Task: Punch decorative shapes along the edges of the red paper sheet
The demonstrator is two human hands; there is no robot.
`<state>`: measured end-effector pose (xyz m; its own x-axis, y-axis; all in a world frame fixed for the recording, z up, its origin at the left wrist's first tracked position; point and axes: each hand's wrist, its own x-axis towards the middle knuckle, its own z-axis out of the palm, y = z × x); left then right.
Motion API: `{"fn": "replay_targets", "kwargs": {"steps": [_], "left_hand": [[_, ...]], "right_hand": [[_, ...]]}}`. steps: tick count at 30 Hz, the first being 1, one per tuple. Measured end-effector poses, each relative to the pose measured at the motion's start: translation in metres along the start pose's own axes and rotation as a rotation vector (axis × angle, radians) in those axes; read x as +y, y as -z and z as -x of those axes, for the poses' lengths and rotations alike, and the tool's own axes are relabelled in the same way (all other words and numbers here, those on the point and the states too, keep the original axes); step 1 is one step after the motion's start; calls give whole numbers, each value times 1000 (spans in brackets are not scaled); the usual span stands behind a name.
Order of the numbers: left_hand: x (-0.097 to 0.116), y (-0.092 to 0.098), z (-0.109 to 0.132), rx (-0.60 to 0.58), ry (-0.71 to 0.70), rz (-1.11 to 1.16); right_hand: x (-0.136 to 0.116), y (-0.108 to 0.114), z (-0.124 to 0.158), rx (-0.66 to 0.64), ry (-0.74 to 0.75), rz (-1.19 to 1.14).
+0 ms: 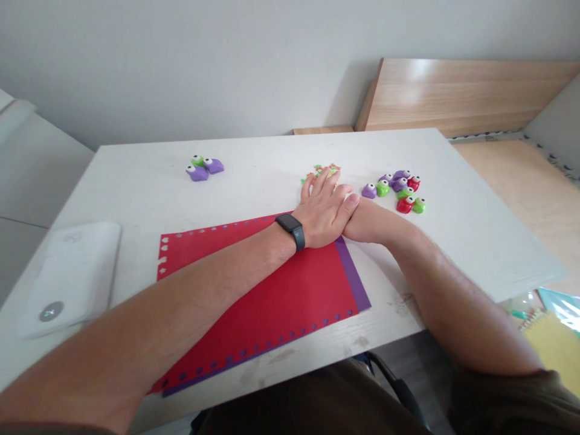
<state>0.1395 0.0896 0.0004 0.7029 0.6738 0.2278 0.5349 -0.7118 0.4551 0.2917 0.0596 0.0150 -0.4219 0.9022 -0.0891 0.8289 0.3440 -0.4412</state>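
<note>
My left hand [321, 211], with a dark watch [290, 231] on its wrist, has its fingers spread. Its palm and thumb lie over my right hand [356, 219], whose fingers are hidden underneath. Just beyond my left fingertips is a small pile of orange and green paper bits [334, 167]. Below the hands lies a red sheet [294, 290] with small shapes punched along its edges, on top of a purple sheet [356, 278]. To the right of the hands sit several eyed craft punches in purple, green and red [405, 205].
Three more eyed punches [198, 174] stand at the back left of the white table [254, 181]. A white device with a round silver button [75, 275] lies at the left. Beyond the table's right side are a wooden board [453, 96] and a yellow notebook [550, 338].
</note>
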Motion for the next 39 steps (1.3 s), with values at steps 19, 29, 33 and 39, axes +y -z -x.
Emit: {"fn": "replay_targets", "kwargs": {"steps": [19,29,33,39], "left_hand": [[-21,63,80,78,108,-183],[-46,70,145,21,166,-235],[-54,64,153,32,180,-219],[-60,61,157,52,138,-208]], "right_hand": [[-13,12,13,167,-176,-99],[-4,12,16,148,-109,-60],[-3,13,18,140,-98,-32],[-2,16,21,181,-168,-25]]}}
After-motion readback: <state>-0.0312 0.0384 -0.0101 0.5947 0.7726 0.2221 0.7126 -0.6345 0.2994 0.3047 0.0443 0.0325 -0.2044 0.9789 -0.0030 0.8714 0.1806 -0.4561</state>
